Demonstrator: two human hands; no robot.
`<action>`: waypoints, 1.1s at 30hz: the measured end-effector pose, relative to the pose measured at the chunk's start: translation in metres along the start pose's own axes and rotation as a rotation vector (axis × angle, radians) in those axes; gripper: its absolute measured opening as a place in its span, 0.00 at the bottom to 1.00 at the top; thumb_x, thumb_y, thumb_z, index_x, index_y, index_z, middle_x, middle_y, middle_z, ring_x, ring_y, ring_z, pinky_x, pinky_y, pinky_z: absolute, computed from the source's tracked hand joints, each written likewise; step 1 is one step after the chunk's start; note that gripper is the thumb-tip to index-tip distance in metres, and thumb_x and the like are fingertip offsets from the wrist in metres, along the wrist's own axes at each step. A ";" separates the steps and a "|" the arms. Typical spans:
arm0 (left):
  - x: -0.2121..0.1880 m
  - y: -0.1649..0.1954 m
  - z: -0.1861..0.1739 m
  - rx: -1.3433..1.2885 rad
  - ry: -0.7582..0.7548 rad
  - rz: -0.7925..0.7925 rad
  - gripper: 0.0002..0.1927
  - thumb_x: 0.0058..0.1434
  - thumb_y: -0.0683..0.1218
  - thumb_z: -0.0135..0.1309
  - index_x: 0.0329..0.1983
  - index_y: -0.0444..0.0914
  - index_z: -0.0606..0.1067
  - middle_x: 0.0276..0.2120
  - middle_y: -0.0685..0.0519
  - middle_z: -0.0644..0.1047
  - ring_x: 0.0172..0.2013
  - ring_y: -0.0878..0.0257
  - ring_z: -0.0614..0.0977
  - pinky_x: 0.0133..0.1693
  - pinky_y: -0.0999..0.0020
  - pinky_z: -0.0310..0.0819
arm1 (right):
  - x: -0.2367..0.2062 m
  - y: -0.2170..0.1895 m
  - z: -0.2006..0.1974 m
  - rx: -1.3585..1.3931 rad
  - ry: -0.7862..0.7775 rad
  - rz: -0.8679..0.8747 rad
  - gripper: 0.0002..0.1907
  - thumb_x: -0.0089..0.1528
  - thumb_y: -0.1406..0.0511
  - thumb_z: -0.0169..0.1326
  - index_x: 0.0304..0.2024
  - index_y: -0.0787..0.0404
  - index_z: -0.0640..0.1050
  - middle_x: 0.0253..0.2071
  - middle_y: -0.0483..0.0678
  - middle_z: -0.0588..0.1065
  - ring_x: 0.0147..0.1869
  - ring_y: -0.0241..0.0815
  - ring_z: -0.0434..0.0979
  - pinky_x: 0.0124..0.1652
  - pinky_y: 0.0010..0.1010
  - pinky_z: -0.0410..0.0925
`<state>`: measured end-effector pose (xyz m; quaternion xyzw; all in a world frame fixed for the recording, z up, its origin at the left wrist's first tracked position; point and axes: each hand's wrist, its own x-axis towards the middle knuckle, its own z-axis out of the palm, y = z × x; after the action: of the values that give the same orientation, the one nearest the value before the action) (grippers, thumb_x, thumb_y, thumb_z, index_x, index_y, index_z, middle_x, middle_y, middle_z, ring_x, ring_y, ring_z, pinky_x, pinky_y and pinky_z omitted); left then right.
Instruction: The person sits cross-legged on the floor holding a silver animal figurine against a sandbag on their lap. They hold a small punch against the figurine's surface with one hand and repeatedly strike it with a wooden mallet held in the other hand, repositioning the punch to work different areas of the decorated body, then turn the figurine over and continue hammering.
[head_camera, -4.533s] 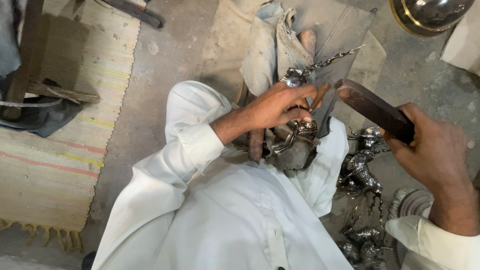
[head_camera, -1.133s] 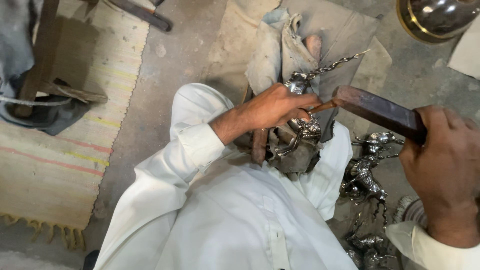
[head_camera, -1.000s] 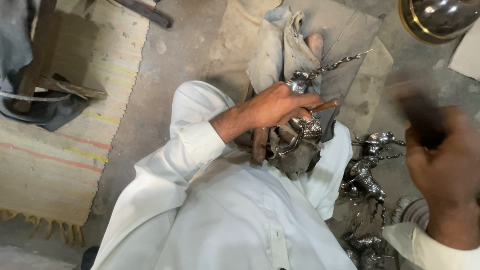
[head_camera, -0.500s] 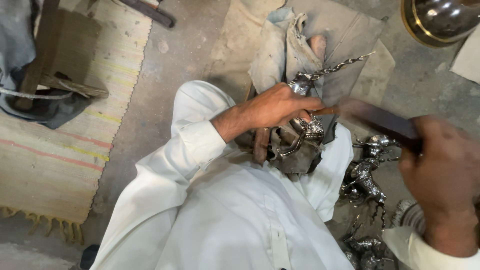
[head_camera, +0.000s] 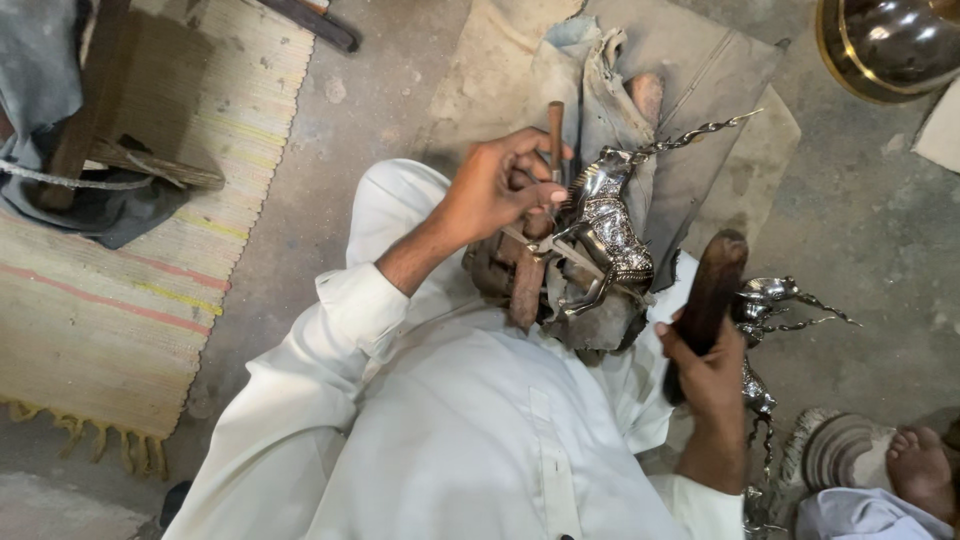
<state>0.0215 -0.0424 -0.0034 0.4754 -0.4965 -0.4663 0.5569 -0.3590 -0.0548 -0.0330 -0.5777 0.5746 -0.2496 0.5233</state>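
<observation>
I see a shiny silver horse figurine (head_camera: 605, 225) with a long twisted horn, lying tilted just to the right of my left hand (head_camera: 495, 185) on a rag-wrapped block. A thin brown punch (head_camera: 555, 130) stands upright in that hand's fingers, its lower end by the figurine's neck. My right hand (head_camera: 705, 370) grips a dark wooden mallet (head_camera: 712, 290), pointing up, right of the figurine and apart from it.

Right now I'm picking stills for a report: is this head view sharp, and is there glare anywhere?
Head view: mostly sharp, in soft, even light with faint shadows. Bright glints sit on the silver animal figure and the polished round vessel. The right hand and its dark wooden mallet look only slightly soft.
</observation>
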 end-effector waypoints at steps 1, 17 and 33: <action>0.002 -0.001 0.002 -0.096 -0.021 -0.021 0.21 0.64 0.38 0.63 0.58 0.33 0.72 0.34 0.52 0.83 0.35 0.71 0.85 0.36 0.76 0.84 | -0.003 0.007 0.007 0.042 -0.012 0.045 0.15 0.58 0.71 0.65 0.45 0.63 0.75 0.31 0.44 0.76 0.33 0.35 0.76 0.35 0.27 0.69; 0.024 0.010 0.040 0.380 -0.238 0.481 0.15 0.64 0.41 0.64 0.49 0.36 0.71 0.35 0.48 0.83 0.35 0.55 0.86 0.34 0.59 0.77 | 0.020 -0.051 -0.032 -0.192 -0.036 -0.218 0.18 0.61 0.70 0.64 0.51 0.66 0.74 0.40 0.45 0.76 0.41 0.32 0.75 0.41 0.26 0.69; 0.017 0.011 0.038 0.415 -0.237 0.505 0.17 0.61 0.32 0.57 0.51 0.38 0.71 0.20 0.52 0.71 0.24 0.65 0.81 0.29 0.66 0.74 | -0.005 -0.243 -0.023 -1.334 0.132 -0.894 0.20 0.56 0.73 0.65 0.51 0.65 0.79 0.38 0.57 0.78 0.39 0.57 0.80 0.41 0.42 0.72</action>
<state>-0.0147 -0.0601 0.0119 0.3834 -0.7438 -0.2548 0.4846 -0.2828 -0.1077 0.1930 -0.9277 0.3469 -0.0735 -0.1163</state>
